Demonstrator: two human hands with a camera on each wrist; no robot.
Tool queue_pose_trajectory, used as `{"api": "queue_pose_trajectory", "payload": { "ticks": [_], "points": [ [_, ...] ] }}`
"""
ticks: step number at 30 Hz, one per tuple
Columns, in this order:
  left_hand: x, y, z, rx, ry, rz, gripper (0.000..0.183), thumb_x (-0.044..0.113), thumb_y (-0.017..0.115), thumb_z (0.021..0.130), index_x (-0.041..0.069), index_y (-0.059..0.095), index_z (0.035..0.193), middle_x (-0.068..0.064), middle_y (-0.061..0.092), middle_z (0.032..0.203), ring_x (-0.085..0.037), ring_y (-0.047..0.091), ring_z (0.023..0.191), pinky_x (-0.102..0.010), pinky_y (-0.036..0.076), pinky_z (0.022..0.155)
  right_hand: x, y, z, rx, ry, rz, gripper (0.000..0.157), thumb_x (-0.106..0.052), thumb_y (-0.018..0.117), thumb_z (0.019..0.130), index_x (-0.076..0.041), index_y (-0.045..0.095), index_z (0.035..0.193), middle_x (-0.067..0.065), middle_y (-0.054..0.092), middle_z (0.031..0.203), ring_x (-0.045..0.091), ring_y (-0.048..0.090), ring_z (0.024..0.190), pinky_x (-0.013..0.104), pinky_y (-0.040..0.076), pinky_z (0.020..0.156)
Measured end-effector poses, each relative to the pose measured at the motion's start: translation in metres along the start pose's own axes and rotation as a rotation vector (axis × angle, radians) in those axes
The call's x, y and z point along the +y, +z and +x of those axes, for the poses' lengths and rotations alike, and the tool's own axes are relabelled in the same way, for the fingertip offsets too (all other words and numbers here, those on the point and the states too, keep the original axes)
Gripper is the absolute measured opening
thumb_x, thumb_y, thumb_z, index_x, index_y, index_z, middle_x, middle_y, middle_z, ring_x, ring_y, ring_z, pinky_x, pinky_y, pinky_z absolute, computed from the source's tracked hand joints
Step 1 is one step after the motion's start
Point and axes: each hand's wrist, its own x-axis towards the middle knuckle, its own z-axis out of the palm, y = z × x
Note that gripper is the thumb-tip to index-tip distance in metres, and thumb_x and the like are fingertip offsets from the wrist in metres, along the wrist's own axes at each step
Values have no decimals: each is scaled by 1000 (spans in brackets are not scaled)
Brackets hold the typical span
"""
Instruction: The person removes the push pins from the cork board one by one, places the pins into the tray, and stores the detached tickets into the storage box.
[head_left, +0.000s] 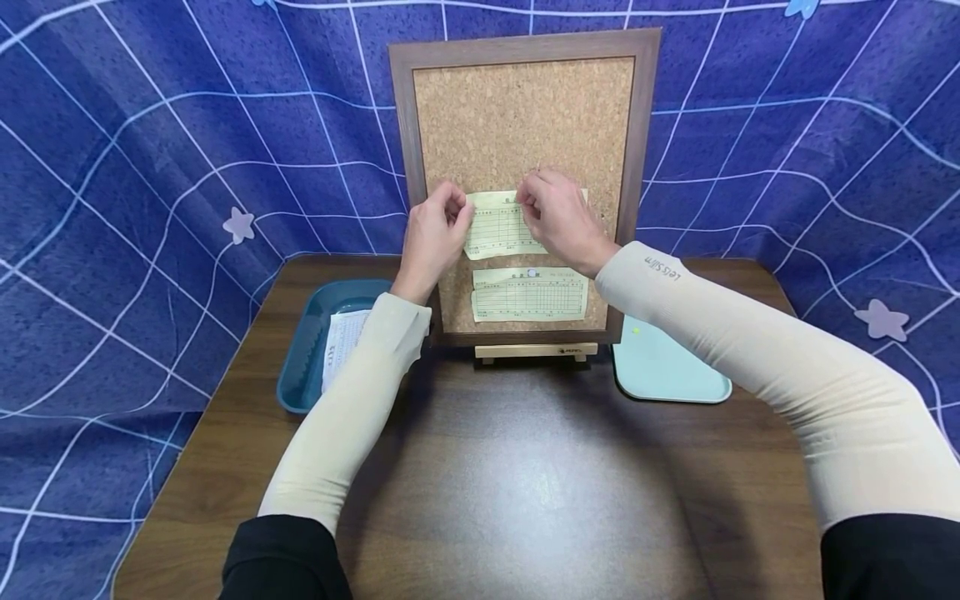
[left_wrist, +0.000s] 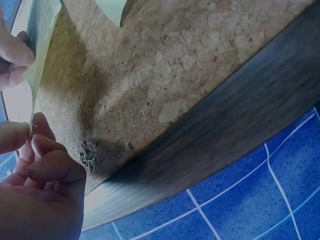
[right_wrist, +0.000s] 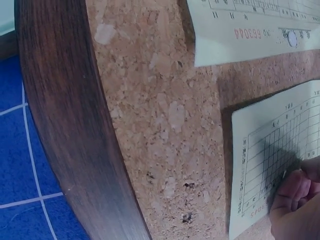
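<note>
A slip is held flat against the cork board by both hands.

Nearest, the wooden table (head_left: 525,483) is bare in front of the cork board (head_left: 525,117); a dark tray (head_left: 307,350) of papers lies to the board's left, a pale tray (head_left: 667,375) to its right. On the board, a lower slip (head_left: 529,293) is pinned. Above it, the upper slip (head_left: 501,225) lies with its long axis level, its left edge pinched by the left hand (head_left: 433,237), its right end covered by the right hand (head_left: 558,218), fingers curled on it.

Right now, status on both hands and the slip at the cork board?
Left hand pinches upper slip by its left edge. Right hand presses it on cork board. Lower slip pinned. Nothing obstructing.
</note>
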Motion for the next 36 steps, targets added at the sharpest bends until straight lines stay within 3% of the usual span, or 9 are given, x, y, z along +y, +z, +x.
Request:
{"api": "queue_pose_trajectory", "payload": {
  "ticks": [19,36],
  "points": [
    [2,-2,0,12,-10,-8,9,20,54,84,11,51,83,3,53,69,-10,45,58,-25,34,56,7,-3,-5,67,-187,66,9,3,56,75,-5,57,80,1,53,80,13,46,73,25,37,66],
    [-9,-14,-4,47,18,-78,9,19,53,85,11,49,82,0,50,64,-11,42,55,-25,32,52,20,-19,-15,74,-189,74,10,4,58,76,-5,57,81,2,53,79,12,46,71,23,37,65]
  ]
}}
